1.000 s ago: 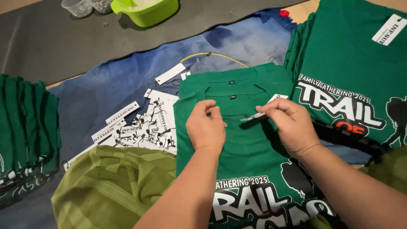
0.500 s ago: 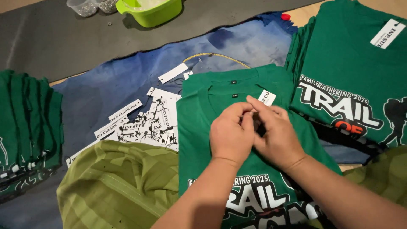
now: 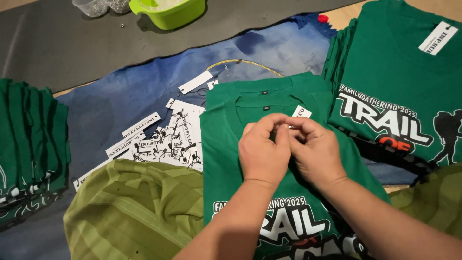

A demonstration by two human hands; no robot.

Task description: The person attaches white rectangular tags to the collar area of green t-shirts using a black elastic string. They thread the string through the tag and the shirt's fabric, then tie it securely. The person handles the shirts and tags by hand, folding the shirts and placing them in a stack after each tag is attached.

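A green T-shirt (image 3: 226, 159) with white and red print lies flat in front of me, neck away from me. Both hands meet just below its collar. My left hand (image 3: 263, 153) and my right hand (image 3: 316, 153) have fingertips pinched together at the neck, where a small white paper tag (image 3: 301, 112) sticks out from behind the fingers. What exactly each fingertip grips is hidden by the fingers.
A heap of white tags with black strings (image 3: 166, 142) lies left of the shirt on blue cloth (image 3: 125, 106). Folded green shirts (image 3: 29, 139) are stacked at left, another stack (image 3: 399, 82) at right. A lime bowl (image 3: 168, 10) sits far back; olive fabric (image 3: 130, 212) covers my lap.
My hands came together from apart and now pinch at the collar. The white tag moved up to the neck area beside my right fingers.
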